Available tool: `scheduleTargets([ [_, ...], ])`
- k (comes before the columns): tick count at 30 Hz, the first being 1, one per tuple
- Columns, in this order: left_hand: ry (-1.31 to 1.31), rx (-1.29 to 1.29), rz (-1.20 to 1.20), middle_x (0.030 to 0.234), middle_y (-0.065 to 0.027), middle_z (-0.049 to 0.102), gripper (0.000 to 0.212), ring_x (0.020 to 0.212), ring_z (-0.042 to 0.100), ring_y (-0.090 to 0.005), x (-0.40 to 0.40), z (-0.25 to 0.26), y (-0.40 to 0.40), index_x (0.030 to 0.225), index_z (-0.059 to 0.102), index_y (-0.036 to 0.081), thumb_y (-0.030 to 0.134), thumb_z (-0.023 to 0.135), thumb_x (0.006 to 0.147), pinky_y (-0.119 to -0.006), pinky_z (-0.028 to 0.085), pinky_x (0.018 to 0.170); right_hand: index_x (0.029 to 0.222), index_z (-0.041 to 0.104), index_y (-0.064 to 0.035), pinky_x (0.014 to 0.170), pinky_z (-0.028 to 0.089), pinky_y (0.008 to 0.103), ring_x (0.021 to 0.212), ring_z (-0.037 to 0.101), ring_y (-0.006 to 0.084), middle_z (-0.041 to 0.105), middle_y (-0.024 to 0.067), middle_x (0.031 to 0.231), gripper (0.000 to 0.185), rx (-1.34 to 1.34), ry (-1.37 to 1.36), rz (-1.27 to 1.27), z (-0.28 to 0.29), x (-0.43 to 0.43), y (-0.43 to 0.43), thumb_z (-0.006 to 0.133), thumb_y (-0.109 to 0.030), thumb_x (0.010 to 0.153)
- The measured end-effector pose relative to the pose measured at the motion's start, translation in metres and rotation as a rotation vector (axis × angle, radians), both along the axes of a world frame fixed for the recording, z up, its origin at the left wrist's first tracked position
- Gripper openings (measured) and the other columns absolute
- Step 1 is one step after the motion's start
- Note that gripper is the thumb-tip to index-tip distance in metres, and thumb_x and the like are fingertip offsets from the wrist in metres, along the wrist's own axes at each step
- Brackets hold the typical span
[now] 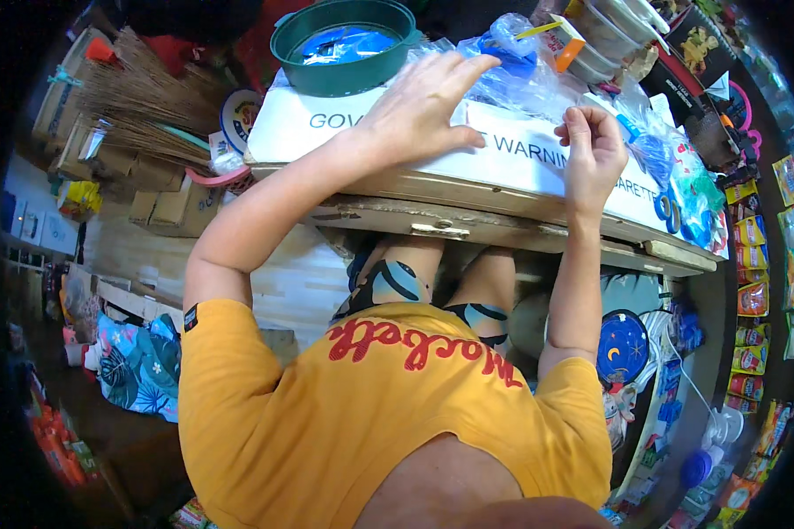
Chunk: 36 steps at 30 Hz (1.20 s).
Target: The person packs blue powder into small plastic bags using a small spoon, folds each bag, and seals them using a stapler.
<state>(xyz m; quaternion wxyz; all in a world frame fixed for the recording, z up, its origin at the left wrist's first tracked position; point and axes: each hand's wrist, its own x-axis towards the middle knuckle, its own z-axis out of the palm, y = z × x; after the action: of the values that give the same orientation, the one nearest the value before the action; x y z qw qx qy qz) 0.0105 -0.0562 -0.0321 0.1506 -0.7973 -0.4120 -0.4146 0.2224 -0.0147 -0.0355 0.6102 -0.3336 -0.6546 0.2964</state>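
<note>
My left hand [430,109] is over a white-topped wooden table [291,149] that bears large printed writing. Its fingers are spread and nothing shows in its grasp. Clear plastic bags [523,86] lie just beyond its fingertips, some around a blue item. To the right, my right hand [592,149] is raised over the table with thumb and forefinger together and the other fingers curled. Whether something thin is pinched there cannot be made out. A round green plastic tub [344,78] stands beyond my left hand, with a blue plastic packet [347,46] inside.
Clear plastic containers [609,40] and an orange-and-white box [569,46] crowd the table's far right. Blue and yellowish ring handles [667,210] lie near its right end. Stick brooms [145,99] and cardboard boxes [178,205] stand at left. Hanging packets [751,251] line the right side.
</note>
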Motion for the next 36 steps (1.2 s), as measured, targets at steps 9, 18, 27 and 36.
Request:
scheduleTargets([
  [9,-0.894,-1.04,-0.539,0.081,-0.0071,0.064,0.032,0.07,0.059,-0.0096,0.019,0.021,-0.004,0.099,0.06,-0.001,0.028,0.054,0.087,-0.021,0.046,0.063,0.081,0.061,0.0009,0.062,0.046,0.0332,0.072,0.057,0.0263,0.057,0.0129,0.08,0.021,0.915,-0.527,-0.084,0.0,-0.019,-0.038,0.067,0.006,0.062],
  [18,-0.451,-0.964,-0.498,0.076,-0.0081,0.066,0.022,0.069,0.062,-0.0105,0.021,0.037,0.015,0.091,0.062,-0.001,0.019,0.054,0.086,-0.023,0.046,0.061,0.088,0.061,0.0015,0.053,0.039,0.0223,0.062,0.049,0.0088,0.056,0.0033,0.074,0.026,0.15,-0.267,0.092,0.034,-0.004,-0.007,0.067,-0.021,0.077],
  [27,-0.322,-0.778,-0.37,0.056,-0.0011,0.054,0.023,0.052,0.05,-0.0066,0.02,0.038,0.045,0.072,0.059,-0.001,0.02,0.061,0.082,-0.023,0.04,0.048,0.075,0.057,0.0033,0.053,0.039,0.0265,0.058,0.049,0.0134,0.054,0.0095,0.064,0.016,0.167,-0.396,0.1,0.037,-0.017,0.015,0.058,-0.01,0.083],
  [36,-0.48,-0.768,-0.384,0.067,-0.0062,0.061,0.014,0.061,0.058,-0.0092,0.0,0.031,0.045,0.079,0.06,-0.004,0.009,0.059,0.081,-0.023,0.048,0.057,0.077,0.057,0.0022,0.057,0.04,0.0258,0.062,0.051,0.0131,0.057,0.0078,0.069,0.009,0.196,-0.382,0.079,0.041,-0.038,0.027,0.058,-0.005,0.082],
])
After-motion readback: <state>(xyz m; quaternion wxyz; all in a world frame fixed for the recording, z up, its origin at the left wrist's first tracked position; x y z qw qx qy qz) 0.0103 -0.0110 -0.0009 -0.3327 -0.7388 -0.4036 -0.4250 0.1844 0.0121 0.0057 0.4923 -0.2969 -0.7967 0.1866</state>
